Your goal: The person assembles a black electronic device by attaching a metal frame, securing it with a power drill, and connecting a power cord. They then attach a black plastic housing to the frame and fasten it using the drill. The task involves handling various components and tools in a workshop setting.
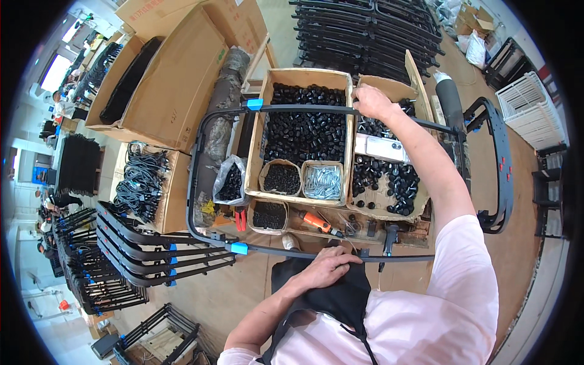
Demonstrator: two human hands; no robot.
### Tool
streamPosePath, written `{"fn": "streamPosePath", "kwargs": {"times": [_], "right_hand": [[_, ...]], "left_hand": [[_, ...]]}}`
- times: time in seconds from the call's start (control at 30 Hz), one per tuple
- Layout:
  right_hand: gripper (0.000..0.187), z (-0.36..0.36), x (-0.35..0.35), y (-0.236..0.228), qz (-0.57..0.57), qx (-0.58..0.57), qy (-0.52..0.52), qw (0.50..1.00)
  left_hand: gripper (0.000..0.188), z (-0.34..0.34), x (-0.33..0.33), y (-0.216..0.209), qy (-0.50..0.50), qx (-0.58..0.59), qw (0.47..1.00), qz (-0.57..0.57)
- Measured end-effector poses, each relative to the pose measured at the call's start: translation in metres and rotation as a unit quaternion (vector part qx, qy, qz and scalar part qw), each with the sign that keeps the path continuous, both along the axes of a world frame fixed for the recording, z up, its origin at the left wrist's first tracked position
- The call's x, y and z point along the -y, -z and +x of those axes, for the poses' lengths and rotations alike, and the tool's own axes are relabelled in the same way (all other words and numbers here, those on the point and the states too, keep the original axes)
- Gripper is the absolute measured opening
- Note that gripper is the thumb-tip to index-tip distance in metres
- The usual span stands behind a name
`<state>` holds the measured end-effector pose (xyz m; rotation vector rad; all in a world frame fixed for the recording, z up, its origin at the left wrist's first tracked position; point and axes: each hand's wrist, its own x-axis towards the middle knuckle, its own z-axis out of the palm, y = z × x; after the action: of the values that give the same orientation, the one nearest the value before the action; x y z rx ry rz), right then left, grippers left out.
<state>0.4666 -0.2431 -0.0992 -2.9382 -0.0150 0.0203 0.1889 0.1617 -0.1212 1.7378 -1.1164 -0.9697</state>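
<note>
A black tubular metal frame (pixel 292 108) with rounded corners lies across the workbench in front of me. Blue pieces, one of them a blue clip or wrap (pixel 254 105), sit on its bars. My right hand (pixel 374 101) is closed around the far bar, above the edge between two parts boxes. Over the near bar, close to my apron, my left hand (pixel 328 267) rests with its fingers curled on the tube. Beneath the frame stands a wooden box of black plastic caps (pixel 307 131). Tubs of silver screws (pixel 322 181) and small black parts (pixel 280 177) sit inside it.
A cardboard box (pixel 389 204) of black knobs holds a white phone-like object (pixel 382 148). An orange power tool (pixel 319 222) and a black drill-like tool (pixel 390 238) lie at the bench's near edge. Stacked black frames (pixel 161 255) stand left, more (pixel 365 36) beyond. Cables (pixel 145 182) fill a carton.
</note>
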Motion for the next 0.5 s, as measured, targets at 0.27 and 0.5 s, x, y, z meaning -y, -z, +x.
{"fn": "streamPosePath", "kwargs": {"times": [0.27,0.5], "right_hand": [[0.039,0.003,-0.008,-0.015,-0.016,-0.035,0.025,0.999],[0.044,0.0,-0.026,-0.027,-0.013,-0.029,0.056,0.998]], "left_hand": [[0.03,-0.004,0.004,-0.006,-0.052,0.001,0.999,0.007],[0.025,0.002,0.004,-0.031,-0.028,0.135,0.99,0.039]]}}
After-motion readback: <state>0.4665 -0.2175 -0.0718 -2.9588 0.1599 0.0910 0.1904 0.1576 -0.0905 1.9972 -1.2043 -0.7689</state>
